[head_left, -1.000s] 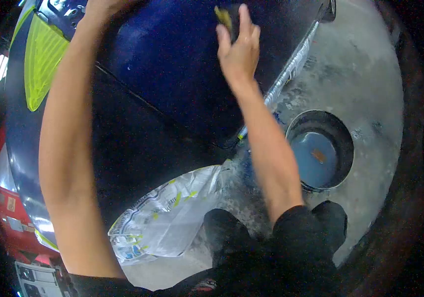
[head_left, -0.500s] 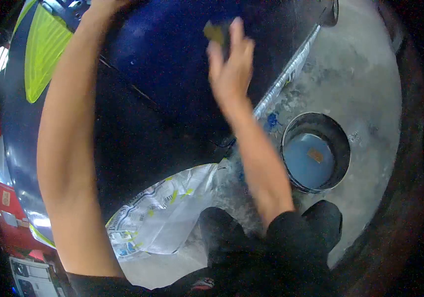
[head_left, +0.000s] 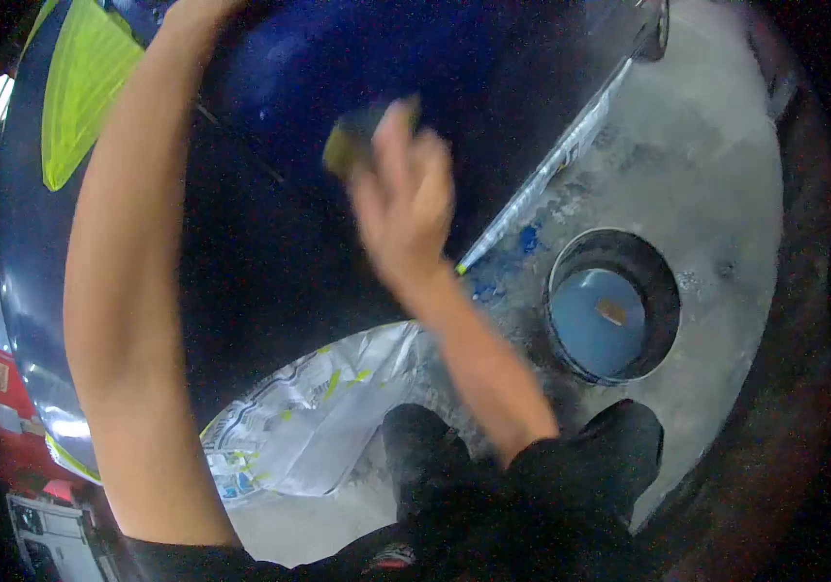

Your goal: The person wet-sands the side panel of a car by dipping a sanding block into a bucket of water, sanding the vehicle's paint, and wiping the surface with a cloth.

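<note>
A dark blue car body panel (head_left: 285, 228) stands before me. Against its surface, my right hand (head_left: 406, 199) grips a dark sanding pad (head_left: 362, 126) with olive-yellow edges. Motion blurs both the hand and the pad. My left arm reaches up along the panel, and only the wrist end of my left hand (head_left: 197, 12) shows at the top edge. Its fingers lie beyond the picture, so what they touch is hidden.
A black bucket (head_left: 668, 325) of cloudy bluish water, with a brown piece in it, stands on the concrete floor (head_left: 726, 194) at right. Printed masking paper (head_left: 323, 432) covers the wheel area. Yellow-green masking (head_left: 86, 92) covers a part at upper left. A silvery strip (head_left: 561, 160) edges the panel.
My right hand has swept down and to the left across the panel with the sanding pad. My left arm stays nearly in place, and the view has shifted slightly.
</note>
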The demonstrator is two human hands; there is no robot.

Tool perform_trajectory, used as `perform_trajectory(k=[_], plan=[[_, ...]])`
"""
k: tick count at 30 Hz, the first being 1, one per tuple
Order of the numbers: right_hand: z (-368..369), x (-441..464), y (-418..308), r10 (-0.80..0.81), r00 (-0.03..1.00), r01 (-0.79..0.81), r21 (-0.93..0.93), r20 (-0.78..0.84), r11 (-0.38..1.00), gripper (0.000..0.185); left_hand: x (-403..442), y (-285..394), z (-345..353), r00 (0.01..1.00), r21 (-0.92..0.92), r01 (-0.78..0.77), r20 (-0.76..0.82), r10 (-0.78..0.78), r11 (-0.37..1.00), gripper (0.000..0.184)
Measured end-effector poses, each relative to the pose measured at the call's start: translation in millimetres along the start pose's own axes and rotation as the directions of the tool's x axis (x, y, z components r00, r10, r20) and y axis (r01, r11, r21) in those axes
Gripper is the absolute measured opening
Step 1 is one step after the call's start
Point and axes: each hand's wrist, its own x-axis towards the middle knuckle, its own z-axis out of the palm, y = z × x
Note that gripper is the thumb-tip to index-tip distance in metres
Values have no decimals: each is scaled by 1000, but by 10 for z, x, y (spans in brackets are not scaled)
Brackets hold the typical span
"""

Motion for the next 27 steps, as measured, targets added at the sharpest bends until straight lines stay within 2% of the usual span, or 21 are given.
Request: perform_trajectory(k=[1,3,5,6,8,9,11,13,14,15,17,19,21,23,24,26,27], plan=[[54,-398,-74,-80,995,82,21,-65,996,87,-9,37,-20,1000,12,-15,-1,15,1000,33],[-8,-282,58,-115,993,115,4,-35,993,88,-25,82,-39,994,55,-94,-47,97,994,34],[-28,106,268,-100,995,99,-11,-25,995,89,24,-17,15,995,20,-85,-41,86,996,35],[-9,480,465,-51,998,51,26,-30,998,83,33,-62,36,996,5,-73,-42,73,997,35],[-32,1178,827,107,983,-112,-25,-149,993,69,7,-25,60,998,21,-41,-50,42,999,35],[-72,1341,858,259,960,-260,11,-108,966,65,11,-7,46,998,31,-24,-56,26,999,35],[-55,1182,696,273,953,-272,22,-131,962,66,34,-25,38,999,33,-45,-29,46,998,35],[-88,533,352,160,985,-157,50,-61,986,72,97,-25,13,997,40,-68,-36,70,997,35],[-8,16,268,53,997,-55,-23,-64,998,77,104,-23,17,996,43,-76,-40,77,996,35],[31,-431,217,-13,996,15,28,-85,999,75,86,-24,16,996,48,-78,-36,79,996,35],[-74,-546,304,-29,999,29,12,-42,999,79,68,44,-18,997,40,-63,-31,64,997,37],[-124,187,569,36,999,-36,14,-9,999,77,30,19,23,991,73,-112,-69,117,991,37],[-94,939,983,139,980,-142,-7,-143,990,72,50,-62,60,997,24,-79,-21,80,997,37],[-80,1237,1139,283,945,-293,-37,-162,955,67,54,-49,54,997,23,-67,-30,68,997,37],[-52,1147,1078,267,944,-279,-37,-194,960,67,69,-10,27,998,39,-55,8,54,998,36],[-107,611,638,218,970,-217,24,-109,976,72,59,-21,18,997,30,-76,-7,76,997,35],[-86,183,401,121,988,-119,23,-93,993,73,56,-23,2,996,29,-87,-16,88,996,34]])
